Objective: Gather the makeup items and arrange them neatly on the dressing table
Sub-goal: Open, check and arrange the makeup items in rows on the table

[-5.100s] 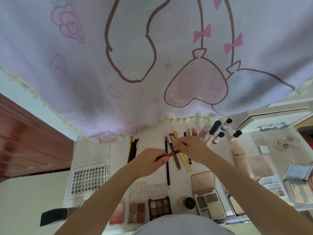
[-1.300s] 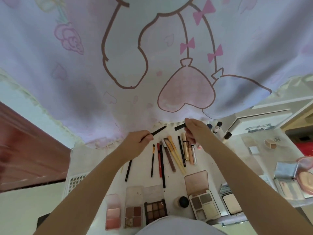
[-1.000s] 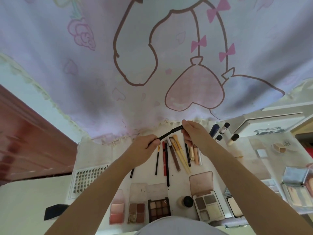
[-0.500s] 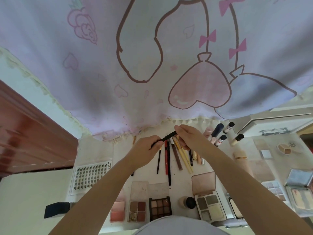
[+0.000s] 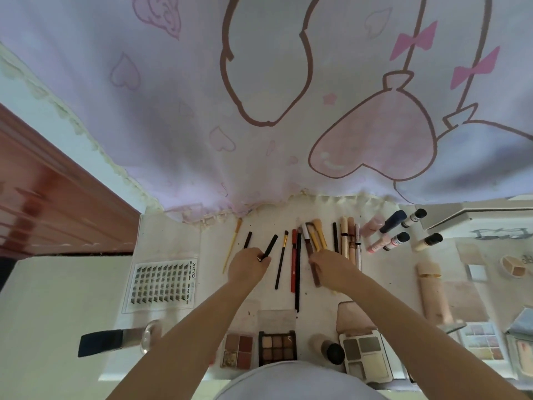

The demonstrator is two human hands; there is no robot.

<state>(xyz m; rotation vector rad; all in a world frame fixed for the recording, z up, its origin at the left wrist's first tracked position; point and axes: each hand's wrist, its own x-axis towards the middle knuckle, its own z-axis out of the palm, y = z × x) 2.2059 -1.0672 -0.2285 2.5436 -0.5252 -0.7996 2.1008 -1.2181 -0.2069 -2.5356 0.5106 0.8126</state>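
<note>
Head view: white dressing table (image 5: 161,235) below a pink cartoon curtain (image 5: 202,96)

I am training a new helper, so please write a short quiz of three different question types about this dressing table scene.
1. True or false: the left hand holds a thin black pencil.
2. Multiple choice: where does the false-lash card lie? A) left of the row of pencils and brushes; B) among the small bottles; C) on top of a palette.
3. Fill in: the long red pencil lies flat beside a long ____ pencil.

Key
1. True: its fingers pinch the lower end.
2. A.
3. Black.
</note>
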